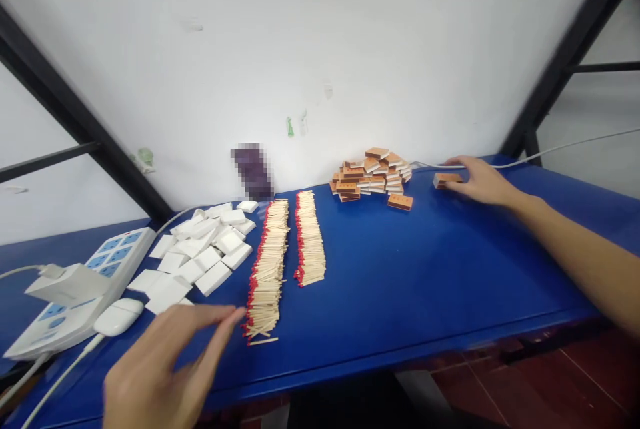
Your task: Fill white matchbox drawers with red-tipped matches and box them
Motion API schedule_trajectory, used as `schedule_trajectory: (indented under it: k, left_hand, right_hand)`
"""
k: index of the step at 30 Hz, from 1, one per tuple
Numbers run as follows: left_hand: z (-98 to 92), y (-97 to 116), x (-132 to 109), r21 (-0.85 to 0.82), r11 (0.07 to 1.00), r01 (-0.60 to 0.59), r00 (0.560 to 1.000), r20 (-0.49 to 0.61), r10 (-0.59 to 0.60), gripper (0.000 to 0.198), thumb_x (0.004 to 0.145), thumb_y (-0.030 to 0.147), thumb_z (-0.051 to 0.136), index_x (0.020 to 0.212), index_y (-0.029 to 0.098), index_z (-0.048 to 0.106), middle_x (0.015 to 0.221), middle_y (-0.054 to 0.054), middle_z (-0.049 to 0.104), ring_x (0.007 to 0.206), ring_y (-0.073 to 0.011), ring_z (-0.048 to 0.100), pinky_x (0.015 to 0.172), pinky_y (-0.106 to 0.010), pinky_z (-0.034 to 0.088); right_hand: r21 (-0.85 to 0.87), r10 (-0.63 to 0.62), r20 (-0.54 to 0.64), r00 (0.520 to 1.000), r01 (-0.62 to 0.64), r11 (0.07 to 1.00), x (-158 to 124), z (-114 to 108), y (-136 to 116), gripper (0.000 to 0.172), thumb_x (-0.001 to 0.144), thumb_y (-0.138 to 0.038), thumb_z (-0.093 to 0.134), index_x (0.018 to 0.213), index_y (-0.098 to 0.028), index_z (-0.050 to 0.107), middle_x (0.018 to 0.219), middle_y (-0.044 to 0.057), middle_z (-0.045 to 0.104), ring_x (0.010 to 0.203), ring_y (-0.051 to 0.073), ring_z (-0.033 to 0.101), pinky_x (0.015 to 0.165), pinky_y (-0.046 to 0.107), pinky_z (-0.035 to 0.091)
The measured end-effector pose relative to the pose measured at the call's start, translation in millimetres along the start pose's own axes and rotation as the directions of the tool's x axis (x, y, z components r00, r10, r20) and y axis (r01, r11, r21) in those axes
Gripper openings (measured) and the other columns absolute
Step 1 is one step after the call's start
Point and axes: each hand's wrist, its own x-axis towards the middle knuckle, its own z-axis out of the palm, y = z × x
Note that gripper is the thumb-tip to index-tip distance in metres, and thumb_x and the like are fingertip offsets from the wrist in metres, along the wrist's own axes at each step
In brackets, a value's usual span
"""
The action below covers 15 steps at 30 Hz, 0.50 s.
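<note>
My left hand [165, 365] hovers near the front edge of the blue table [425, 282], fingers stretched out toward the near end of a long row of red-tipped matches [267, 269]. It holds nothing. A second, shorter row of matches [310, 239] lies to the right of the first. My right hand [477, 179] reaches far back right and lies over a single orange matchbox [445, 179], fingers flat on it. A pile of orange matchboxes [373, 175] sits left of that hand, with one loose matchbox [400, 201] in front.
Several white inner trays [200, 255] lie in a heap at the left. A white power strip [75, 289] with a plug, a white adapter [117, 317] and cables occupies the far left. A white cable [550, 152] runs behind my right hand. Black frame bars flank the white wall.
</note>
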Motion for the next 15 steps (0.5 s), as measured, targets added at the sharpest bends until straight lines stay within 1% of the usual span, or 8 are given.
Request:
schedule_trajectory:
  k: [1, 2, 4, 6, 8, 10, 13, 15]
  left_hand:
    - [5.3, -12.7, 7.2, 0.006, 1.0, 0.021, 1.0, 0.0, -0.021, 0.034, 0.103, 0.05, 0.054, 0.085, 0.024, 0.066, 0.08, -0.003, 0.07, 0.072, -0.0231, 0.067, 0.067, -0.037, 0.054]
    - [11.8, -24.9, 13.6, 0.05, 0.998, 0.023, 0.998, 0.054, -0.026, 0.04, 0.104, 0.051, 0.048, 0.082, 0.023, 0.065, 0.081, -0.004, 0.069, 0.074, -0.0248, 0.067, 0.068, -0.038, 0.052]
    - [26.4, -46.0, 24.3, 0.207, 0.978, 0.029, 0.994, 0.096, -0.05, 0.045, 0.105, 0.05, 0.04, 0.092, 0.02, 0.07, 0.089, -0.009, 0.07, 0.085, -0.0309, 0.066, 0.079, -0.044, 0.051]
    - [40.3, -60.8, 32.6, 0.321, 0.947, 0.006, 0.988, 0.141, -0.054, 0.048, 0.104, 0.046, 0.035, 0.104, 0.015, 0.072, 0.1, -0.015, 0.07, 0.094, -0.036, 0.062, 0.084, -0.05, 0.05]
    - [51.3, -69.8, 40.1, 0.342, 0.94, -0.007, 0.983, 0.174, -0.056, 0.047, 0.101, 0.042, 0.036, 0.107, 0.014, 0.073, 0.11, -0.017, 0.068, 0.102, -0.0398, 0.059, 0.084, -0.053, 0.049]
    - [58.9, -75.2, 47.5, 0.341, 0.94, -0.014, 0.978, 0.199, -0.058, 0.044, 0.099, 0.039, 0.038, 0.104, 0.014, 0.074, 0.114, -0.019, 0.067, 0.105, -0.0422, 0.056, 0.082, -0.054, 0.049]
    - [64.1, -79.8, 57.6, 0.31, 0.95, -0.029, 0.972, 0.229, -0.045, 0.037, 0.098, 0.035, 0.042, 0.093, 0.017, 0.074, 0.113, -0.019, 0.066, 0.105, -0.0416, 0.056, 0.08, -0.053, 0.05]
    - [62.0, -79.2, 61.8, 0.271, 0.962, -0.023, 0.976, 0.215, -0.037, 0.034, 0.098, 0.033, 0.043, 0.09, 0.018, 0.072, 0.111, -0.018, 0.066, 0.102, -0.04, 0.057, 0.081, -0.053, 0.05]
  right_hand:
    - [-0.008, -0.027, -0.036, 0.999, 0.027, 1.0, -1.0, -3.5, -9.6, 0.045, 0.085, -0.038, 0.061, 0.12, -0.01, 0.06, 0.126, 0.026, 0.065, 0.116, 0.037, 0.06, 0.1, 0.047, 0.044]
    - [-0.014, -0.062, -0.057, 0.996, 0.061, 0.998, -2.6, -5.9, -20.6, 0.043, 0.087, -0.038, 0.058, 0.119, -0.01, 0.06, 0.125, 0.025, 0.066, 0.117, 0.037, 0.06, 0.1, 0.047, 0.044]
    - [-0.017, -0.16, -0.039, 0.986, 0.159, 0.987, -7.9, -5.6, -45.8, 0.035, 0.089, -0.035, 0.055, 0.116, -0.013, 0.062, 0.119, 0.02, 0.069, 0.11, 0.032, 0.064, 0.098, 0.043, 0.046]
    - [-0.012, -0.285, 0.045, 0.957, 0.286, 0.958, -15.3, 1.5, -71.3, 0.032, 0.09, -0.036, 0.054, 0.114, -0.018, 0.065, 0.115, 0.014, 0.072, 0.105, 0.029, 0.066, 0.094, 0.038, 0.049]
    - [-0.029, -0.384, 0.119, 0.915, 0.39, 0.92, -23.1, 12.6, -92.4, 0.034, 0.09, -0.037, 0.054, 0.115, -0.02, 0.067, 0.113, 0.012, 0.072, 0.104, 0.03, 0.066, 0.091, 0.041, 0.05]
    - [-0.052, -0.431, 0.168, 0.887, 0.444, 0.894, -29.4, 22.9, -106.4, 0.033, 0.092, -0.035, 0.051, 0.115, -0.019, 0.069, 0.108, 0.013, 0.072, 0.098, 0.031, 0.067, 0.086, 0.043, 0.051]
    - [-0.063, -0.46, 0.19, 0.867, 0.478, 0.876, -36.6, 29.8, -116.2, 0.034, 0.093, -0.031, 0.048, 0.117, -0.018, 0.068, 0.112, 0.014, 0.071, 0.098, 0.031, 0.067, 0.085, 0.043, 0.052]
    - [-0.065, -0.481, 0.186, 0.857, 0.5, 0.864, -42.7, 28.8, -121.2, 0.033, 0.095, -0.03, 0.048, 0.119, -0.018, 0.068, 0.11, 0.014, 0.071, 0.097, 0.03, 0.067, 0.084, 0.043, 0.052]
